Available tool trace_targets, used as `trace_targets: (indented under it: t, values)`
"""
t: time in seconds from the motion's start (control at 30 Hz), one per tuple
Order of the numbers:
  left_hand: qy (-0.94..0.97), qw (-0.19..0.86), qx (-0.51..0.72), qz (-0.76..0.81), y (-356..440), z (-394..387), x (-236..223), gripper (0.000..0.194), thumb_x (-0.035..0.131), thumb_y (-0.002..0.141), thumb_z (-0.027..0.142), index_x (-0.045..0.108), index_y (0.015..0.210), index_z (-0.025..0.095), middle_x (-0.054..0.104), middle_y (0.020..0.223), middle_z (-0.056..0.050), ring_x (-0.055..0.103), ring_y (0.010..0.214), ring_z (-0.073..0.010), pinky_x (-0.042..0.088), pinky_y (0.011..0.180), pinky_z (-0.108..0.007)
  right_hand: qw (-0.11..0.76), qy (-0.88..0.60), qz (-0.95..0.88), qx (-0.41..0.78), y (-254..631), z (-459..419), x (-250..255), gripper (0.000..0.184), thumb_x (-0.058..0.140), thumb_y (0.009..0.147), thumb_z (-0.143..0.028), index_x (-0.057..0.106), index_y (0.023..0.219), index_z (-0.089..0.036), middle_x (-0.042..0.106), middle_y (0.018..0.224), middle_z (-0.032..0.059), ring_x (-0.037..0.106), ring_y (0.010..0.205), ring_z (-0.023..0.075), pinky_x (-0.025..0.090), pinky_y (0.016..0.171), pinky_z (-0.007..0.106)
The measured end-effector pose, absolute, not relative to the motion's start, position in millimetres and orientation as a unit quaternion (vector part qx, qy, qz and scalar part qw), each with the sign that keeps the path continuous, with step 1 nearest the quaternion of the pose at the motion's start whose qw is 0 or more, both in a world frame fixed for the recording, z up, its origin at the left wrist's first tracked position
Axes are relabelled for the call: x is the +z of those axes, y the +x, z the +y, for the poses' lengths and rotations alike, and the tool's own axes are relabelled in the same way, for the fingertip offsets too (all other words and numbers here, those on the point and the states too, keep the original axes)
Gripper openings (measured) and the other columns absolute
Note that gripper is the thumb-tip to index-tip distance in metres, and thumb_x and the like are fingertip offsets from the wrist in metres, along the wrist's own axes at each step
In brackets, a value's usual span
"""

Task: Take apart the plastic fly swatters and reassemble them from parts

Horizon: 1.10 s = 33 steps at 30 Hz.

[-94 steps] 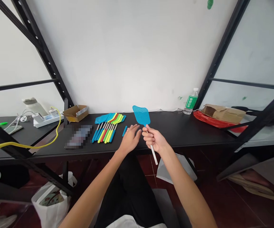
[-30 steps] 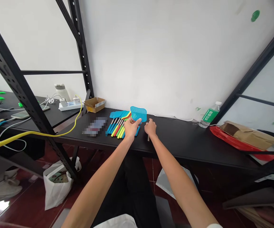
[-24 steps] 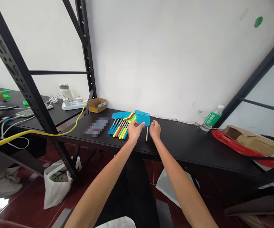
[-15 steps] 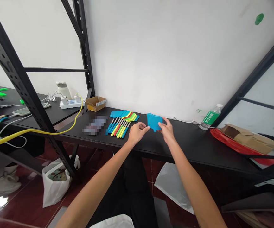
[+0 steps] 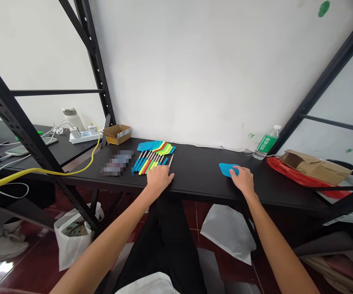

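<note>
My right hand [image 5: 243, 179] pinches the edge of a blue fly swatter head [image 5: 226, 169] low over the right part of the black table. No rod shows on this head. My left hand [image 5: 158, 178] lies with curled fingers at the handle ends of the swatter row; what is under its fingers is hidden. A thin metal rod [image 5: 171, 160] slants out from behind that hand, to the right of a short blue grip [image 5: 165, 161]. Several fly swatters [image 5: 154, 152] lie side by side, with blue, yellow, red and green heads and handles.
Left of the swatters are a blurred phone-like slab [image 5: 118, 163] and an open cardboard box [image 5: 116, 134]. A water bottle [image 5: 267, 143] stands by the wall. Brown paper packaging [image 5: 317, 166] lies on red plastic at right. A yellow cable [image 5: 38, 171] crosses the left side.
The blue head came apart from the metal rod. My right hand has carried the head to the right, while my left hand went left to the swatter handles.
</note>
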<state>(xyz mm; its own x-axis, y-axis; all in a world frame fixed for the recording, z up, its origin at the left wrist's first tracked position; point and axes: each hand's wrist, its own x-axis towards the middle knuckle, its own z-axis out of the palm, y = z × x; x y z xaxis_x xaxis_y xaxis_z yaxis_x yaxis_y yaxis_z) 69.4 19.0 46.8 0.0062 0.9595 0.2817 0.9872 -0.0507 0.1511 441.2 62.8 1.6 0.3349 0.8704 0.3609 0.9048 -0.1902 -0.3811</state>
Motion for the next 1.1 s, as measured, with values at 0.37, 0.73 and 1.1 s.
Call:
trace_targets:
  t: [0.37, 0.73, 1.1]
  values:
    - [-0.684, 0.026, -0.123, -0.719, 93.8, 36.3, 42.8, 0.026, 0.051, 0.092, 0.033, 0.069, 0.094, 0.015, 0.072, 0.093, -0.015, 0.07, 0.091, -0.0308, 0.05, 0.073, -0.036, 0.257, -0.768, -0.585, -0.038, 435.5, 59.3, 0.8, 0.038, 0.048, 0.094, -0.042, 0.071, 0.114, -0.021, 0.057, 0.131, 0.0152, 0.056, 0.114, 0.0343, 0.043, 0.094, 0.044]
    - [-0.732, -0.003, -0.146, -0.665, 154.7, 28.1, 37.1, 0.029, 0.049, 0.09, 0.034, 0.071, 0.09, 0.015, 0.071, 0.089, -0.014, 0.07, 0.088, -0.0297, 0.048, 0.072, -0.035, 0.249, -0.764, -0.593, -0.048, 430.4, 52.8, 5.1, 0.037, 0.047, 0.095, -0.042, 0.071, 0.112, -0.021, 0.059, 0.128, 0.0141, 0.058, 0.111, 0.0335, 0.043, 0.092, 0.042]
    - [-0.757, 0.004, -0.139, -0.638, 147.4, 23.3, 37.9, 0.025, 0.048, 0.091, 0.036, 0.067, 0.094, 0.019, 0.071, 0.092, -0.011, 0.07, 0.087, -0.0295, 0.048, 0.07, -0.035, 0.223, -0.742, -0.629, -0.068, 426.9, 50.9, 5.9, 0.038, 0.048, 0.095, -0.044, 0.069, 0.118, -0.022, 0.062, 0.126, 0.0128, 0.059, 0.109, 0.0315, 0.044, 0.09, 0.041]
